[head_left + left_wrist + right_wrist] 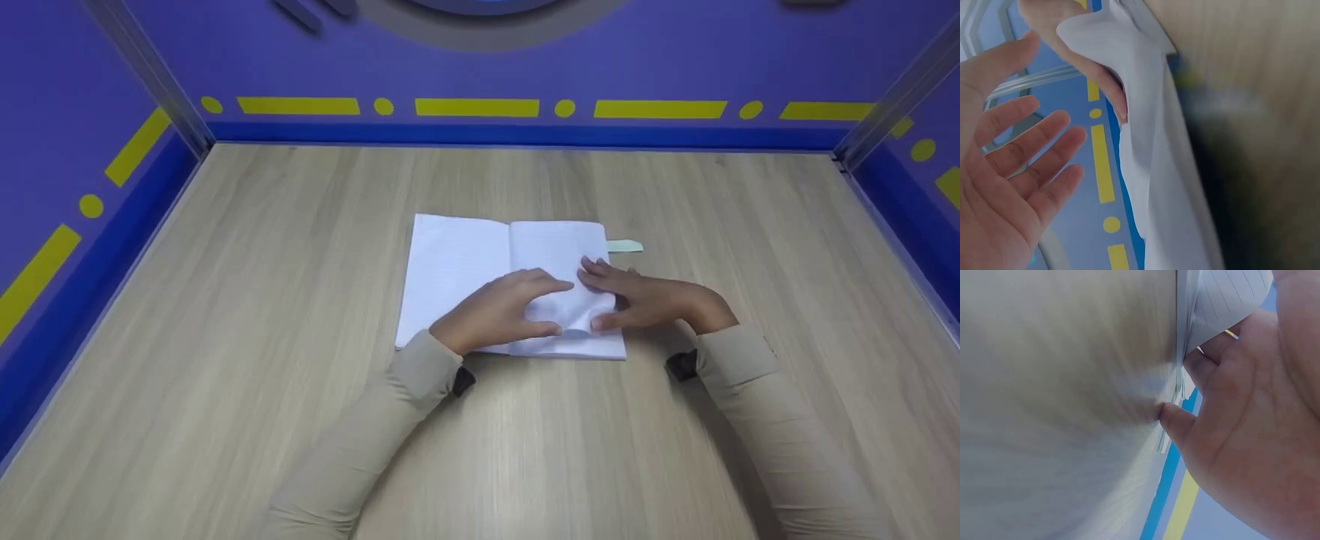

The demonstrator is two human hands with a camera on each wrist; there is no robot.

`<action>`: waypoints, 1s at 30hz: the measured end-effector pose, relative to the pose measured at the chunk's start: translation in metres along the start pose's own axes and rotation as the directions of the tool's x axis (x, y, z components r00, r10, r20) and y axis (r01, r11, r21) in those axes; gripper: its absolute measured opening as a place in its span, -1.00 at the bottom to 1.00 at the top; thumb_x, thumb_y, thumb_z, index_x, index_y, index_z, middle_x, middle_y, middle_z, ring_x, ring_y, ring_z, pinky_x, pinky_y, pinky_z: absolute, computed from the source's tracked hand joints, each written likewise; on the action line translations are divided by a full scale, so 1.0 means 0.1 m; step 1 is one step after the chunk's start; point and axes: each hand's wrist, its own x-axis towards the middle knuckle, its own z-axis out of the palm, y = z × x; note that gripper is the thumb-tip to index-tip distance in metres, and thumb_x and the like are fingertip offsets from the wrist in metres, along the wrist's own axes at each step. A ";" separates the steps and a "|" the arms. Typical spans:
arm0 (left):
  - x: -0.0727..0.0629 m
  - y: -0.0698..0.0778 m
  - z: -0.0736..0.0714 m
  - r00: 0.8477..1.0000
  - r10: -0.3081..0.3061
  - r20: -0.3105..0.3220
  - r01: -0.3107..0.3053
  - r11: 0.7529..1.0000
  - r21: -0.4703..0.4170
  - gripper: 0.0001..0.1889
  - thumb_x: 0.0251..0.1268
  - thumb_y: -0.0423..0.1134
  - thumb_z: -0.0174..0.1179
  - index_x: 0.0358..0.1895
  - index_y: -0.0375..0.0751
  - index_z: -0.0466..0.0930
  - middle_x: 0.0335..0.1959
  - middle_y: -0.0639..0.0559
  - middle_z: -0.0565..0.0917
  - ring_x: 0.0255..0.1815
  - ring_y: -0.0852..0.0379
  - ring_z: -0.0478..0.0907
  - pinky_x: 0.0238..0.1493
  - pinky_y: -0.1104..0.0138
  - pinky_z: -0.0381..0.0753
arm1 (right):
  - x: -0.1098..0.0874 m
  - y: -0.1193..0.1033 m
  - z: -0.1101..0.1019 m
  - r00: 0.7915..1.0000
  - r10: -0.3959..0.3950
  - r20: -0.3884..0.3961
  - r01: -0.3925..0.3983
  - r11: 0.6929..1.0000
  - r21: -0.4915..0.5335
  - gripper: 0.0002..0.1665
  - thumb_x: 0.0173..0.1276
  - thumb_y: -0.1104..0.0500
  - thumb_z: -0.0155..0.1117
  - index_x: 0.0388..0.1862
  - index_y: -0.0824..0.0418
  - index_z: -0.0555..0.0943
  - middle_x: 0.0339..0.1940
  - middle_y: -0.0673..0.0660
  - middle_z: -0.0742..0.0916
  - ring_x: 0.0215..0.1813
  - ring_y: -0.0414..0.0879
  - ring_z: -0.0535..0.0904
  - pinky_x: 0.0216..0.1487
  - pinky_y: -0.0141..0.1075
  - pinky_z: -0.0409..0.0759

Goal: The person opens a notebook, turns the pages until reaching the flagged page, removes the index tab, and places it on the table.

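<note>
An open notebook (pixel 461 262) with lined white pages lies on the table. A loose page (pixel 551 307) on its right half is raised and bowed along its lower edge. My right hand (pixel 645 300) rests at the right edge of this page, fingers extended over the paper and thumb apart from them. In the right wrist view, the lifted page (pixel 1224 304) curves up beside the thumb, and the little finger reaches the tabletop. My left hand (pixel 514 304) hovers above the notebook's middle with spread fingers; its palm holds nothing in the left wrist view.
A pale green tab (pixel 625 246) sticks out from the notebook's right side. Beneath everything is a wood-grain table (pixel 262 300). Purple-blue panels (pixel 480 75) with yellow dashes and dots enclose the back and both sides.
</note>
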 end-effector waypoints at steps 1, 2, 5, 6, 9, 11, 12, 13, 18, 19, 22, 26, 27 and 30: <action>0.01 0.01 0.01 1.000 0.001 0.009 -0.001 1.000 -0.001 -0.41 0.26 -0.02 0.25 0.35 -0.09 0.41 0.25 0.03 0.54 0.29 0.15 0.44 0.33 0.29 0.39 | 0.00 0.00 0.00 1.000 0.000 -0.001 0.000 1.000 -0.001 0.08 0.31 -0.27 0.16 0.56 0.18 -0.10 0.61 0.20 -0.14 0.59 0.18 -0.34 0.48 0.26 -0.34; 0.02 0.03 0.02 1.000 0.002 0.016 -0.002 1.000 -0.002 -0.41 0.26 -0.04 0.25 0.35 -0.09 0.41 0.24 0.03 0.54 0.28 0.15 0.44 0.33 0.29 0.38 | 0.00 0.00 0.00 1.000 0.001 -0.001 -0.001 1.000 0.001 0.08 0.31 -0.27 0.16 0.56 0.18 -0.10 0.61 0.20 -0.14 0.59 0.18 -0.34 0.47 0.26 -0.34; 0.06 0.06 0.06 1.000 0.007 0.031 -0.006 1.000 -0.008 -0.42 0.25 -0.07 0.27 0.33 -0.11 0.43 0.23 0.02 0.55 0.27 0.15 0.45 0.33 0.31 0.39 | -0.01 -0.01 0.01 1.000 0.010 -0.003 -0.010 1.000 0.005 0.09 0.30 -0.29 0.17 0.57 0.16 -0.11 0.61 0.19 -0.15 0.60 0.18 -0.34 0.48 0.25 -0.35; 0.07 0.07 0.07 0.999 0.011 0.035 -0.011 1.000 -0.008 -0.43 0.24 -0.07 0.28 0.32 -0.11 0.45 0.22 0.02 0.56 0.27 0.15 0.45 0.32 0.32 0.39 | -0.01 -0.02 0.01 1.000 0.015 -0.004 -0.015 1.000 0.006 0.10 0.30 -0.29 0.17 0.57 0.16 -0.11 0.61 0.19 -0.15 0.60 0.17 -0.34 0.48 0.25 -0.35; 0.10 0.09 0.09 0.999 0.021 0.042 -0.020 1.000 -0.012 -0.46 0.24 -0.09 0.29 0.29 -0.12 0.48 0.19 0.02 0.57 0.24 0.16 0.47 0.30 0.34 0.41 | -0.01 -0.02 0.01 1.000 0.017 -0.007 -0.017 1.000 0.013 0.10 0.29 -0.29 0.17 0.57 0.16 -0.10 0.61 0.19 -0.14 0.60 0.17 -0.34 0.48 0.25 -0.35; 0.11 0.10 0.11 0.998 0.028 0.048 -0.027 0.999 -0.017 -0.48 0.24 -0.11 0.29 0.27 -0.13 0.50 0.18 0.02 0.58 0.24 0.16 0.47 0.31 0.35 0.40 | -0.01 -0.03 0.01 1.000 0.015 -0.010 -0.015 1.000 0.013 0.10 0.29 -0.29 0.17 0.57 0.16 -0.10 0.61 0.19 -0.13 0.60 0.17 -0.33 0.48 0.24 -0.34; 0.12 0.10 0.12 0.998 0.030 0.050 -0.029 0.999 -0.017 -0.49 0.24 -0.12 0.29 0.26 -0.13 0.51 0.18 0.02 0.58 0.24 0.16 0.48 0.31 0.35 0.40 | -0.01 -0.03 0.01 1.000 0.013 -0.011 -0.013 1.000 0.012 0.10 0.29 -0.29 0.17 0.57 0.16 -0.09 0.61 0.19 -0.13 0.60 0.17 -0.32 0.48 0.24 -0.34; 0.12 0.11 0.12 0.998 0.030 0.052 -0.029 0.999 -0.018 -0.50 0.24 -0.13 0.28 0.26 -0.13 0.51 0.18 0.02 0.58 0.24 0.16 0.48 0.31 0.35 0.40 | -0.01 -0.03 0.01 1.000 0.011 -0.013 -0.011 1.000 0.011 0.09 0.29 -0.29 0.17 0.57 0.17 -0.09 0.61 0.19 -0.13 0.60 0.17 -0.32 0.48 0.24 -0.33; 0.14 0.12 0.15 0.997 0.047 0.056 -0.046 0.999 -0.021 -0.53 0.24 -0.18 0.29 0.23 -0.13 0.54 0.16 0.03 0.59 0.23 0.16 0.49 0.31 0.36 0.40 | -0.01 -0.01 0.01 1.000 -0.008 -0.016 0.008 1.000 0.005 0.08 0.31 -0.26 0.17 0.56 0.19 -0.09 0.61 0.20 -0.12 0.60 0.18 -0.31 0.49 0.24 -0.30; 0.14 0.12 0.16 0.997 0.051 0.055 -0.050 0.998 -0.023 -0.54 0.24 -0.19 0.29 0.22 -0.13 0.54 0.16 0.03 0.60 0.23 0.16 0.49 0.31 0.37 0.39 | -0.01 0.00 0.01 1.000 -0.013 -0.016 0.013 1.000 0.005 0.08 0.31 -0.26 0.17 0.56 0.19 -0.08 0.61 0.20 -0.12 0.60 0.18 -0.31 0.48 0.25 -0.30; 0.15 0.11 0.17 0.996 0.071 0.053 -0.069 0.997 -0.026 -0.56 0.24 -0.22 0.28 0.20 -0.15 0.56 0.15 0.02 0.60 0.23 0.15 0.49 0.32 0.37 0.38 | 0.00 0.00 0.01 1.000 -0.025 -0.018 0.025 1.000 0.006 0.07 0.32 -0.24 0.17 0.56 0.21 -0.08 0.61 0.21 -0.11 0.60 0.19 -0.31 0.48 0.25 -0.28; 0.17 0.11 0.20 0.995 0.090 0.045 -0.089 0.996 -0.013 -0.62 0.27 -0.24 0.25 0.16 -0.15 0.59 0.12 0.02 0.61 0.22 0.14 0.51 0.31 0.38 0.39 | 0.00 0.00 0.02 1.000 -0.023 -0.021 0.023 1.000 -0.001 0.08 0.32 -0.26 0.17 0.56 0.21 -0.08 0.61 0.21 -0.12 0.60 0.19 -0.31 0.48 0.25 -0.29; 0.18 0.11 0.20 0.995 0.093 0.044 -0.093 0.996 -0.008 -0.63 0.28 -0.24 0.24 0.15 -0.15 0.60 0.12 0.02 0.62 0.21 0.14 0.51 0.31 0.38 0.39 | 0.00 0.00 0.02 1.000 -0.021 -0.023 0.021 1.000 -0.002 0.08 0.31 -0.27 0.17 0.56 0.21 -0.08 0.61 0.21 -0.12 0.60 0.19 -0.31 0.48 0.25 -0.30; 0.19 0.12 0.21 0.994 0.098 0.047 -0.098 0.995 -0.002 -0.66 0.29 -0.26 0.23 0.12 -0.17 0.62 0.09 0.01 0.63 0.19 0.12 0.53 0.30 0.37 0.40 | 0.00 0.00 0.02 1.000 -0.019 -0.022 0.019 1.000 -0.005 0.09 0.31 -0.27 0.17 0.56 0.22 -0.09 0.60 0.21 -0.12 0.59 0.19 -0.31 0.47 0.26 -0.33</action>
